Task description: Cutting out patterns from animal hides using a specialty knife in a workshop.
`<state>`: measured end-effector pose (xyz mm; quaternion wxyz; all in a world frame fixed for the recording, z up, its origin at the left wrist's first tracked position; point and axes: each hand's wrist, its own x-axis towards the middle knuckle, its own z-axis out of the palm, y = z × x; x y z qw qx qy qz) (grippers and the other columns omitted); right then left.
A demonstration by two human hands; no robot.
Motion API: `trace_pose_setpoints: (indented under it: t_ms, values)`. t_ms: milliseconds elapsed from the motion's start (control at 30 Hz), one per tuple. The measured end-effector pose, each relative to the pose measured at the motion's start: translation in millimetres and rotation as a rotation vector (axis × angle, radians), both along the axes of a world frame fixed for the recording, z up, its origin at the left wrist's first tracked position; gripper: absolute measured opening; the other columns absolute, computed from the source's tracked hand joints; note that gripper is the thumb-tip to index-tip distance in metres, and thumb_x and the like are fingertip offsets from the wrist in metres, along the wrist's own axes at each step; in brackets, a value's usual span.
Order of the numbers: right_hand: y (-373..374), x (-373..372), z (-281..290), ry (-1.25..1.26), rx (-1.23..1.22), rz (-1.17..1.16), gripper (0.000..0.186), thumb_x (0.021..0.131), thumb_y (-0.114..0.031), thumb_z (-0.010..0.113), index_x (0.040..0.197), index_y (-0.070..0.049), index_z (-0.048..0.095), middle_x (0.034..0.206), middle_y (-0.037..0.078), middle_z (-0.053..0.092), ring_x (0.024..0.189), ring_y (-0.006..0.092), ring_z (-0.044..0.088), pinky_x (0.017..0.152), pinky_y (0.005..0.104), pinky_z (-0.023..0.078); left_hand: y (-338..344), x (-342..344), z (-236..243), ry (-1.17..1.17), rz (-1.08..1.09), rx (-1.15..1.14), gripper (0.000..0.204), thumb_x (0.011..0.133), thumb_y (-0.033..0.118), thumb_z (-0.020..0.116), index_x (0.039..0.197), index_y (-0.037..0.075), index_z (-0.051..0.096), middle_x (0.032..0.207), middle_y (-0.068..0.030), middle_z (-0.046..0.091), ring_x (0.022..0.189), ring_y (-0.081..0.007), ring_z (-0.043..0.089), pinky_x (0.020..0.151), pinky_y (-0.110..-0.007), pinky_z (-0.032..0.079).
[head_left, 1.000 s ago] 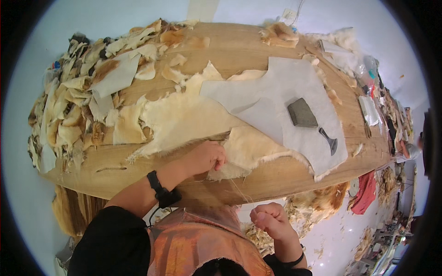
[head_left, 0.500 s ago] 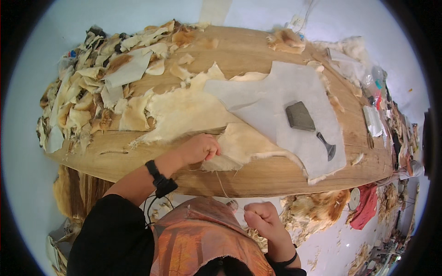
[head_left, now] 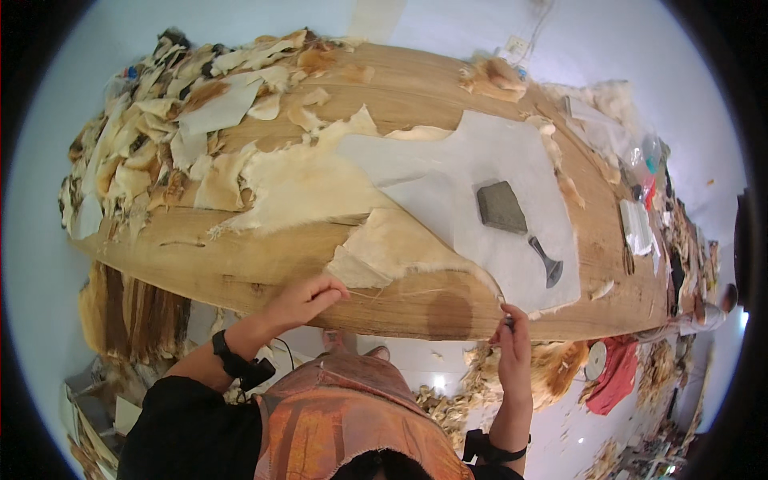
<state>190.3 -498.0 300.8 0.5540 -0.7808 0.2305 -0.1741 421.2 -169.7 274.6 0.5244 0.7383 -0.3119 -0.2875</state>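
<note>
My wooden table (head_left: 264, 276) fills the middle of the frame, with a heap of hide scraps (head_left: 152, 136) at its upper left. A pale hide (head_left: 400, 248) lies in the centre, under a white sheet (head_left: 496, 160) that carries a dark scraper (head_left: 512, 220). My left hand (head_left: 304, 298), fingers loosely curled and open, rests at the table's near edge, touching the hide's lower corner. My right hand (head_left: 512, 340), lower right of centre and well apart, pinches a small needle-like tool (head_left: 508, 322) at the table edge.
</note>
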Motion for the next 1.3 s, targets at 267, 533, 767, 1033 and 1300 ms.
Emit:
trace_pose_setpoints:
  t_ms: [267, 533, 767, 1033, 1300]
  values:
    - [-76, -17, -43, -0.622, 0.879, -0.574, 0.016, 0.105, -0.026, 0.06, 0.113, -0.012, 0.059, 0.088, -0.004, 0.062, 0.07, 0.0081, 0.054, 0.062, 0.0259, 0.046, 47, 7, -13, 0.014, 0.317, 0.046, 0.018, 0.101, 0.011, 0.059, 0.119, 0.007, 0.059, 0.08, 0.0073, 0.049, 0.074, -0.0044, 0.044, 0.066, -0.022, 0.037]
    - [-128, -12, -22, -0.457, -0.277, -0.81, 0.015, 0.107, -0.018, 0.052, 0.117, -0.009, 0.061, 0.096, 0.001, 0.06, 0.082, 0.0121, 0.054, 0.078, 0.0289, 0.046, 8, 22, 5, -0.634, 0.052, 0.177, 0.031, 0.095, 0.016, 0.066, 0.125, 0.008, 0.063, 0.12, -0.014, 0.058, 0.11, -0.0308, 0.059, 0.094, -0.04, 0.049]
    - [89, 139, -31, 0.063, -0.533, 0.358, 0.016, 0.09, -0.017, 0.071, 0.104, -0.008, 0.072, 0.097, 0.014, 0.07, 0.084, 0.0323, 0.067, 0.075, 0.0429, 0.054, -52, 53, -30, -0.684, -0.179, 0.096, 0.018, 0.09, 0.011, 0.069, 0.106, 0.007, 0.062, 0.109, -0.0112, 0.056, 0.107, -0.0322, 0.057, 0.092, -0.041, 0.048]
    - [86, 141, -48, 0.291, -0.378, 0.371, 0.018, 0.093, -0.022, 0.07, 0.101, -0.006, 0.068, 0.087, 0.013, 0.068, 0.071, 0.0312, 0.066, 0.07, 0.0429, 0.055, -60, 60, -30, -0.514, -0.187, 0.07, 0.019, 0.086, 0.012, 0.073, 0.099, 0.006, 0.059, 0.105, -0.0113, 0.054, 0.103, -0.0326, 0.057, 0.088, -0.041, 0.048]
    - [-211, -12, 21, -0.324, -0.597, -0.806, 0.034, 0.103, -0.013, 0.057, 0.133, 0.004, 0.056, 0.126, 0.012, 0.062, 0.111, 0.0242, 0.06, 0.098, 0.036, 0.049, -51, 70, -16, -0.626, -0.236, 0.021, 0.026, 0.085, 0.009, 0.073, 0.107, 0.01, 0.058, 0.11, -0.0094, 0.054, 0.11, -0.0308, 0.057, 0.09, -0.041, 0.051]
